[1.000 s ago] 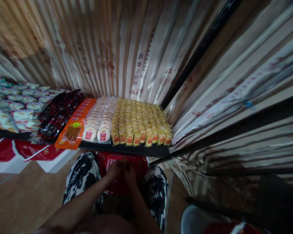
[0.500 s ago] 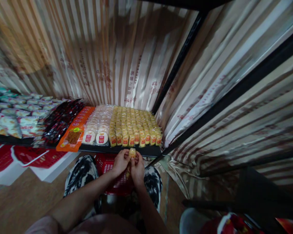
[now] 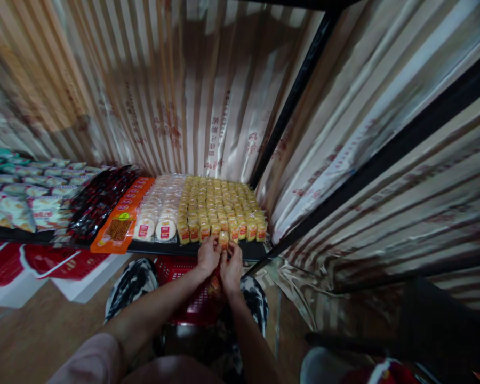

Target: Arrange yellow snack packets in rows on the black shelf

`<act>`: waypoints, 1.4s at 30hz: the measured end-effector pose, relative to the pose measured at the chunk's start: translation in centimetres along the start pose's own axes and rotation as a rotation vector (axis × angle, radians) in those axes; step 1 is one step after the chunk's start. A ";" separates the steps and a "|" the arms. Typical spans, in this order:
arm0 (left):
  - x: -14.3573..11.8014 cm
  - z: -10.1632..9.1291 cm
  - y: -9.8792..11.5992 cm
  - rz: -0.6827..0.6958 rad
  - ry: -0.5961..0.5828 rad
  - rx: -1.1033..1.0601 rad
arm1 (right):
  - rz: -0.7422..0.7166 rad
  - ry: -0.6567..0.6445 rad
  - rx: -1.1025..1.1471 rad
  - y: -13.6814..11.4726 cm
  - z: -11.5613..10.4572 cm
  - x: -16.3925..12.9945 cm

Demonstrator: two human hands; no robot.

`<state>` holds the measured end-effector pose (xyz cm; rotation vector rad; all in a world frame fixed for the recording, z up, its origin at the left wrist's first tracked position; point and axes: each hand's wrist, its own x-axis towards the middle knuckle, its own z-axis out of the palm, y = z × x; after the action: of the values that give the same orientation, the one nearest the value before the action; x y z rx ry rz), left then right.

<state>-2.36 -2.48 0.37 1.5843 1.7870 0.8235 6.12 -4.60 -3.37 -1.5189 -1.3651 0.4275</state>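
Both hands up at front edge of the shelf, close together. Left hand and right hand each curled, fingers pinched on one small yellow pack held btwn them. Pack sits upright just at the shelf lip, in front of the front row of the yellow packs, touching or nearly touching that row; can't tell which. Right hand also seems to have something orange-ish low by the palm, too dark to tell what.

Yellow packs fill the right end of the shelf in tight rows, back to the striped foil wall. Left of them: round white cakes in clear wrap, then an orange packet lying flat w/ its end over the shelf edge, then dark red-black packs, then pale snack bags far left.

Below the hands, a red basket sits btwn the person's knees, in black-white patterned trousers. More red baskets under the shelf at left. Black frame post rises at the shelf's right corner.
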 end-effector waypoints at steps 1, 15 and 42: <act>0.1 0.4 -0.3 -0.012 -0.003 0.016 | -0.009 -0.005 -0.013 0.3 0.1 0.0; 0.7 2.2 -0.7 0.203 0.085 -0.071 | -0.004 0.037 -0.040 1.8 1.3 0.9; 1.0 4.1 -4.5 0.442 -0.019 0.001 | -0.133 -0.059 -0.278 4.0 1.8 0.9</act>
<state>-2.08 -1.66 -5.75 2.0154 1.4389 0.9982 7.12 -2.41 -7.14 -1.6358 -1.6137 0.2059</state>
